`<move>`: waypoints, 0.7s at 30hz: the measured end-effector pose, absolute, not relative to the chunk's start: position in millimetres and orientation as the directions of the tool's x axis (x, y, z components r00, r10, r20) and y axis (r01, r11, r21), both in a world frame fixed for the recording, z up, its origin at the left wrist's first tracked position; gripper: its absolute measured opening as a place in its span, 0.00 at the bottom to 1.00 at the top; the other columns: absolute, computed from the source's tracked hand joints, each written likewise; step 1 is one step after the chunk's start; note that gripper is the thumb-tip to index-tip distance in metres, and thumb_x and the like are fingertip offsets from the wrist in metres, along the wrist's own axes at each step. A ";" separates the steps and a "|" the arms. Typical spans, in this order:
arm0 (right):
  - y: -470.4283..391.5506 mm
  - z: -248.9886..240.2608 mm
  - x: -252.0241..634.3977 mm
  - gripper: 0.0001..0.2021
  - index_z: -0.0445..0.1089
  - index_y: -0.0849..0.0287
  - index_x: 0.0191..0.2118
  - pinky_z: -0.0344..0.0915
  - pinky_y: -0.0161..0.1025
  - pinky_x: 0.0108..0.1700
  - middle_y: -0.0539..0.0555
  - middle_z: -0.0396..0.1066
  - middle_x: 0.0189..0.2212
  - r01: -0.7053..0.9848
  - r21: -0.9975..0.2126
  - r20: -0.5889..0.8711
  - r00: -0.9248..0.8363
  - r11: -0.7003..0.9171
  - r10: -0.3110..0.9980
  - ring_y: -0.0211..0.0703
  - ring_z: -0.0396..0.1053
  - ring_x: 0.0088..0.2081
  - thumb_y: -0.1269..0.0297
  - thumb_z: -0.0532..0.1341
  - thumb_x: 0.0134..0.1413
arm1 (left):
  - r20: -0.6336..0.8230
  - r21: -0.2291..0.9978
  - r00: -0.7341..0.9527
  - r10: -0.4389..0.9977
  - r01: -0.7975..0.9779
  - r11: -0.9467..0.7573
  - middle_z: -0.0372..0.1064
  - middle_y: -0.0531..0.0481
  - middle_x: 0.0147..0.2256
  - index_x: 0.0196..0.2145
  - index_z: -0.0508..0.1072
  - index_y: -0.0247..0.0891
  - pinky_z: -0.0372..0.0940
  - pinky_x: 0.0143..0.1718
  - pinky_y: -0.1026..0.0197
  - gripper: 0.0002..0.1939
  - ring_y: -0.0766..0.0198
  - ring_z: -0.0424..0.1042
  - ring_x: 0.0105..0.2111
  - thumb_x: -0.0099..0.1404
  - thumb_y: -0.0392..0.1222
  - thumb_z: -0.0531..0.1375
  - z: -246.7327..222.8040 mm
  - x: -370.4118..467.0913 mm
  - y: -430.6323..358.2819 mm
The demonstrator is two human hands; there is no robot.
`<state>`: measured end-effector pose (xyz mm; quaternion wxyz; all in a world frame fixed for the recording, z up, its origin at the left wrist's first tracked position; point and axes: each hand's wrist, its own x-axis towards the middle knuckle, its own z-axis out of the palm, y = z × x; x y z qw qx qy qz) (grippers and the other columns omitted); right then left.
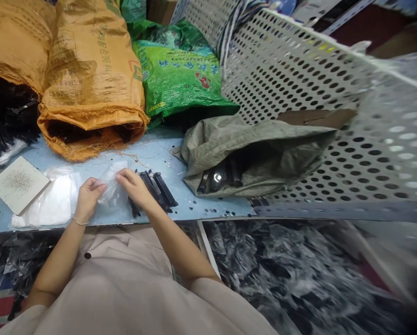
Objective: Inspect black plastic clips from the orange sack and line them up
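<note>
Between my hands is a clear plastic bag (111, 188), held above the blue tabletop. My left hand (90, 195) pinches its left edge, with a bracelet at the wrist. My right hand (133, 184) has thumb and fingers closed on the bag's upper right side. Just right of that hand, several slim black plastic parts (163, 190) lie side by side, partly hidden by the forearm. To the left, a stack of clear plastic bags (55, 197) lies flat, with a pale square tile (20, 185) resting on its left part.
Orange woven sacks (93, 60) and a green sack (184, 74) stand at the back. A grey-green sack (225, 144) gapes on the right, dark parts inside. Behind it rises a perforated white panel (299, 70). Below the blue table (208, 207) lie many plastic-wrapped dark items (292, 270).
</note>
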<state>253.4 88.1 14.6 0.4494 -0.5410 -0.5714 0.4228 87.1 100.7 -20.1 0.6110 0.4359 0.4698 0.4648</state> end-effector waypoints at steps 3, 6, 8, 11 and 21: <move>90.6 10.4 278.9 0.12 0.63 0.55 0.34 0.62 0.38 0.39 0.49 0.65 0.29 0.246 -0.969 0.010 0.081 -0.010 0.997 0.41 0.64 0.33 0.55 0.53 0.64 | -0.107 0.970 0.044 0.993 -0.213 0.114 0.68 0.55 0.30 0.36 0.67 0.40 0.61 0.27 0.67 0.17 0.70 0.66 0.26 0.56 0.47 0.70 -24.4 76.8 107.5; 76.4 16.4 300.6 0.11 0.66 0.55 0.38 0.63 0.41 0.42 0.53 0.70 0.32 0.582 -0.805 -0.031 0.150 -0.113 0.988 0.46 0.68 0.37 0.55 0.52 0.67 | 0.171 0.983 -0.035 0.985 0.069 -0.169 0.72 0.50 0.38 0.36 0.67 0.41 0.67 0.35 0.63 0.09 0.66 0.71 0.33 0.62 0.42 0.64 -27.7 64.7 113.4; 58.2 15.4 301.0 0.10 0.68 0.56 0.41 0.64 0.44 0.44 0.59 0.73 0.35 0.787 -0.584 -0.091 0.176 -0.196 0.980 0.52 0.71 0.40 0.55 0.57 0.65 | 0.367 0.875 0.032 0.930 0.328 -0.357 0.72 0.47 0.42 0.33 0.70 0.40 0.69 0.45 0.56 0.03 0.62 0.73 0.41 0.66 0.38 0.58 -28.5 56.3 118.4; 31.0 2.5 288.4 0.11 0.71 0.61 0.44 0.67 0.49 0.43 0.69 0.74 0.40 0.898 -0.379 -0.190 0.162 -0.224 0.968 0.62 0.72 0.44 0.61 0.63 0.59 | 0.480 0.705 0.122 0.869 0.536 -0.465 0.72 0.45 0.43 0.37 0.76 0.40 0.68 0.51 0.52 0.11 0.59 0.74 0.46 0.69 0.35 0.54 -30.0 45.4 128.1; 5.4 12.0 313.0 0.16 0.69 0.53 0.39 0.55 0.36 0.19 0.51 0.69 0.23 -0.253 -0.876 -0.434 0.040 -0.411 0.900 0.39 0.62 0.19 0.47 0.65 0.53 | 0.462 0.684 0.188 0.867 0.546 -0.483 0.68 0.42 0.49 0.55 0.73 0.39 0.70 0.39 0.60 0.19 0.68 0.69 0.30 0.65 0.36 0.60 -43.1 65.1 129.5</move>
